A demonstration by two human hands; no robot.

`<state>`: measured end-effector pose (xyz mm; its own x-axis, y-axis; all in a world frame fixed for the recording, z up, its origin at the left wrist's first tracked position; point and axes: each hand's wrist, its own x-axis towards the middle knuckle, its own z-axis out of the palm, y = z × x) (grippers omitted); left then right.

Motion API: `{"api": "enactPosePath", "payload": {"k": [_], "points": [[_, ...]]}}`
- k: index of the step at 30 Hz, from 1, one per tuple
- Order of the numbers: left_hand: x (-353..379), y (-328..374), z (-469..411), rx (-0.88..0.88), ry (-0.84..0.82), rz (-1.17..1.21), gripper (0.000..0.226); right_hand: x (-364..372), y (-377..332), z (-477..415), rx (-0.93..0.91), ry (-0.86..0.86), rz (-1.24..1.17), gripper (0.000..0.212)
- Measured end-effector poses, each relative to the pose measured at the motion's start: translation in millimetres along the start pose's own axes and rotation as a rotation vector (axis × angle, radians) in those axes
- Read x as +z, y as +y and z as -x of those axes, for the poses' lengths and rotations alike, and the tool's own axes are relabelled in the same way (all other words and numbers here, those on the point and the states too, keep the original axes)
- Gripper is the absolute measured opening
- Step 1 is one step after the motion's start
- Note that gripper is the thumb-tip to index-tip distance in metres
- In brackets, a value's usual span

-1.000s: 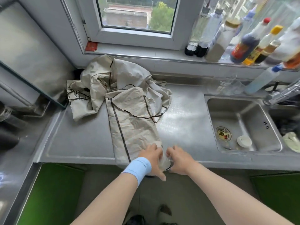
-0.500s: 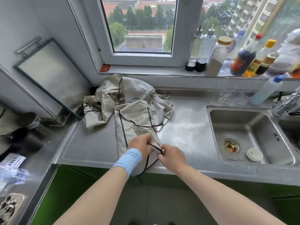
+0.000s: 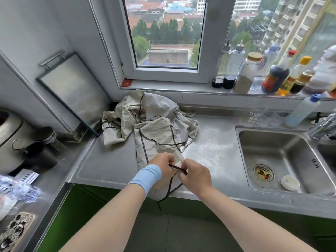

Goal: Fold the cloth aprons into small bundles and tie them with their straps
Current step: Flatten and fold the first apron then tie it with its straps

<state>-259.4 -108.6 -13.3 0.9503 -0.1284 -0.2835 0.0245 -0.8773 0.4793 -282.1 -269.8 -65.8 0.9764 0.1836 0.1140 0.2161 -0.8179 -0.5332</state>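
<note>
A home kitchen, steel counter with sunken sink and tap, sauce bottles lined along the windowsill, green cabinet fronts below, high-rise flats outside the window

Beige, dark-trimmed apron lies folded into a long strip; its dark strap stretches at 6 o'clock, crumpled aprons heaped at 12 o'clock.

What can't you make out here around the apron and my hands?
Head view:
Near end of apron: covered by left hand and right hand.
Strap: hands hide any knot.
Labels on bottles: too small, blurred.
Faucet: cut by right edge.
</note>
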Motion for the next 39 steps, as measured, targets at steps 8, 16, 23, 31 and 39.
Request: {"api": "enactPosePath", "payload": {"k": [8,16,23,31,39], "points": [[37,-22,12,-0.114,-0.014,0.058,0.013,-7,49,21,0.343,-0.170,0.052,0.024],[60,2,1,0.091,-0.234,-0.183,0.022,11,37,41,0.203,-0.098,0.070,0.019],[69,-11,0,0.021,-0.496,-0.454,0.036,7,59,42,0.297,-0.592,0.178,0.003],[59,-5,-20,-0.087,-0.537,-0.372,0.035,6,72,5,0.519,-0.528,-0.245,0.019],[72,-18,-15,-0.003,-0.262,-0.101,0.040,26,46,-18,0.552,-0.830,-0.238,0.020]]}}
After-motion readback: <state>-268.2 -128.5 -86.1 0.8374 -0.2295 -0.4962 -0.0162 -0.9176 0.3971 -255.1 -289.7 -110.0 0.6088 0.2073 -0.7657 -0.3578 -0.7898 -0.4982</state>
